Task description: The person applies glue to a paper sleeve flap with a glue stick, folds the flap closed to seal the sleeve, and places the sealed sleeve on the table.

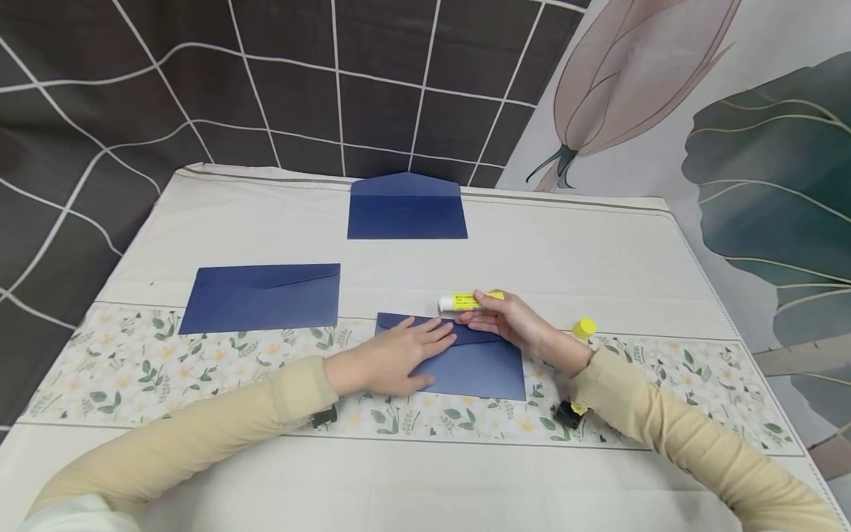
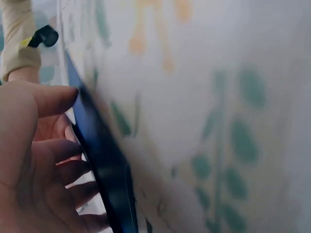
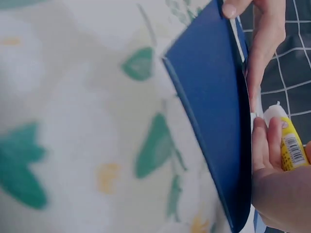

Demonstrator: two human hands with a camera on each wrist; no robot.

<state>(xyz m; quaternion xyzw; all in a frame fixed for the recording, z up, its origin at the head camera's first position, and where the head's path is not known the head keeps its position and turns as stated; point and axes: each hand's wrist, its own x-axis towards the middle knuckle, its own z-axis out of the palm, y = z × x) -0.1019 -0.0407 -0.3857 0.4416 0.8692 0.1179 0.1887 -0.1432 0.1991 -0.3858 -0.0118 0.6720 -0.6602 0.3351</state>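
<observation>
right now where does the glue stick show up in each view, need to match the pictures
Head: glue stick right of centre, held in the right hand.
Left wrist: not in this picture.
Right wrist: glue stick at the right edge, just below mid-height, white end up.
Shared landmark: the blue envelope under the left hand, seen edge-on in the left wrist view.
</observation>
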